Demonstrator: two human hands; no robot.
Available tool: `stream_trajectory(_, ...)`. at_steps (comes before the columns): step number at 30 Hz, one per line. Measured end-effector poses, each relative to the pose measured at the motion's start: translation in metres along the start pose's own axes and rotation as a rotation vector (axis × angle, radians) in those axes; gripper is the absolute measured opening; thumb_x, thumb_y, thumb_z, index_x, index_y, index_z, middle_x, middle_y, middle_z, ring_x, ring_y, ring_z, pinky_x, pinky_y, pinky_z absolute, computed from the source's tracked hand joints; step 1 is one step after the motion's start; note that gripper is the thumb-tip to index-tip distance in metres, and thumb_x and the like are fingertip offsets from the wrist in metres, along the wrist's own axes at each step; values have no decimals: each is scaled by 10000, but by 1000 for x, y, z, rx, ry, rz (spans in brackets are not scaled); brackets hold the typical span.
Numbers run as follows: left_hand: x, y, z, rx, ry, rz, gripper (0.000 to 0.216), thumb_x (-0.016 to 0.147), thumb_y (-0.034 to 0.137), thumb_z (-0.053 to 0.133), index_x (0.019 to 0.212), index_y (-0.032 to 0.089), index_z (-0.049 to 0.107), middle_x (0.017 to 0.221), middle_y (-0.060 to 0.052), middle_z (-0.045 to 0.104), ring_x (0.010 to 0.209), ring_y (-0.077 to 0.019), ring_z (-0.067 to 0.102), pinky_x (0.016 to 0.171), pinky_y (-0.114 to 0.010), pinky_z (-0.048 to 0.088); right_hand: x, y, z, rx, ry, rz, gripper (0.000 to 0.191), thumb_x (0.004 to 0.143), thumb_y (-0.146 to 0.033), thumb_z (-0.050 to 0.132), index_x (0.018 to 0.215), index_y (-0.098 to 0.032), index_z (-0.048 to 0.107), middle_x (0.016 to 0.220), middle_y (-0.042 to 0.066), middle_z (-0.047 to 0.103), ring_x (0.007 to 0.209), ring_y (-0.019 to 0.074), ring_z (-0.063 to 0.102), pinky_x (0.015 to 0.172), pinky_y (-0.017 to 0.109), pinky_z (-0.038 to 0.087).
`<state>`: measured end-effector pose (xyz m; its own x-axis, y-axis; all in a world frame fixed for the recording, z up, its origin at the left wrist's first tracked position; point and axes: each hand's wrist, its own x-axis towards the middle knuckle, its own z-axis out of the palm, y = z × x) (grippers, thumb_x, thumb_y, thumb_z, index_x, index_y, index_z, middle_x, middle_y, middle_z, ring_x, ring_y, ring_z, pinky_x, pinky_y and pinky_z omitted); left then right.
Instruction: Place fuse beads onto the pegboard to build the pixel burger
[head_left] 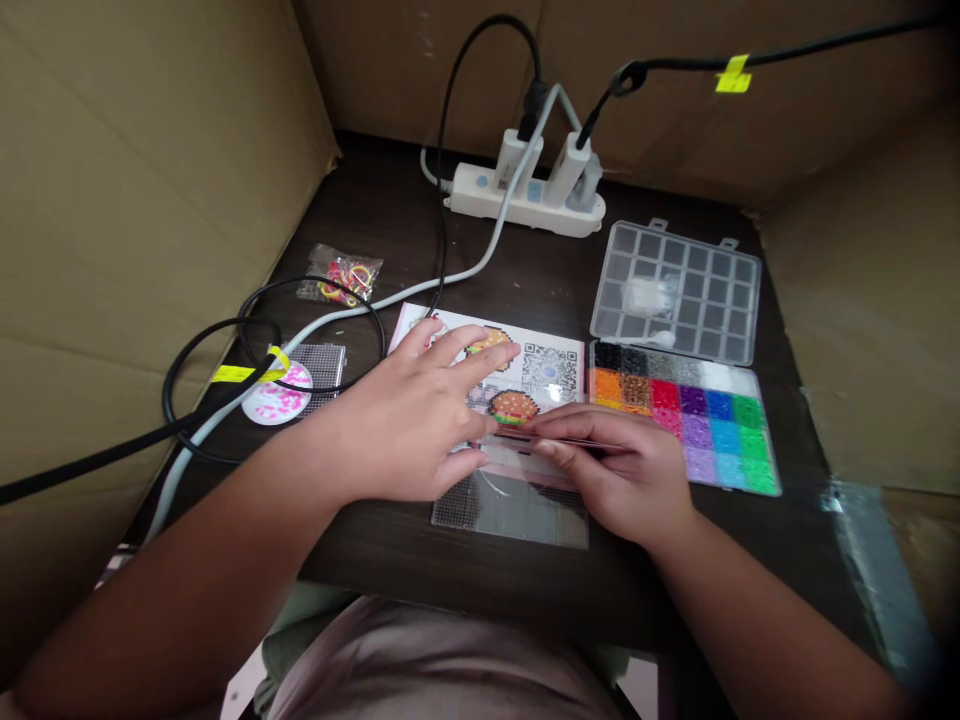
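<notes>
My left hand [420, 415] lies flat with fingers spread on a printed pattern sheet [551, 368] that shows small pixel pictures and a QR code. My right hand [622, 475] pinches thin metal tweezers [555, 438], whose tips point left across the sheet just below a burger picture [513, 406]. A clear pegboard [517, 512] lies under the sheet's near edge, partly covered by both hands. To the right sits an open bead box [686, 415] with many coloured compartments, its clear lid [675, 290] folded back.
A white power strip [525, 200] with plugs and cables stands at the back. Black and white cables loop at the left over a small pegboard [322, 365] and a pink-white disc [277, 395]. A bag of coloured rings [341, 275] lies nearby. Cardboard walls surround the dark table [465, 575].
</notes>
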<state>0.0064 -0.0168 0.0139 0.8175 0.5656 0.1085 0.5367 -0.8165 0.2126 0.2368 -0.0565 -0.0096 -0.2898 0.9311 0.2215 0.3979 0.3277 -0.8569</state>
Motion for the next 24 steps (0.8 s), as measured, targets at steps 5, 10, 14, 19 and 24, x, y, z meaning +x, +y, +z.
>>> stream_trajectory(5,0,0,0,9,-8,-3,200,839,381,644,953,270,767,1496,-103,421,1370,-378,343,1097,-621,259,0,1,0,5,20,-29,149,800,-120,700,838,-258,742,836,19,776,765,181,743,691,285,622)
stream_trajectory(10,-1,0,0,3,-11,-4,200,843,381,640,958,276,766,1498,-96,419,1370,-379,342,1096,-626,258,0,1,0,0,24,-33,140,796,-118,708,835,-248,741,837,21,775,767,178,743,689,279,620)
stream_trajectory(14,0,-1,-1,0,-22,-4,206,845,382,638,964,271,764,1501,-102,413,1368,-383,343,1096,-629,253,-1,2,0,-3,34,-29,131,793,-114,714,836,-236,739,838,24,775,773,171,742,697,268,616)
stream_trajectory(19,0,-1,-1,1,-36,-14,216,847,397,639,966,268,764,1502,-108,410,1378,-377,332,1105,-627,239,-1,3,1,-4,35,-22,128,797,-111,704,823,-232,736,841,24,776,768,170,742,703,271,618)
stream_trajectory(24,1,-1,-1,6,-48,-18,227,845,409,642,982,272,761,1501,-104,407,1384,-370,325,1114,-625,231,-1,3,1,2,30,-13,100,809,-133,700,826,-224,737,844,32,776,776,172,743,701,273,617)
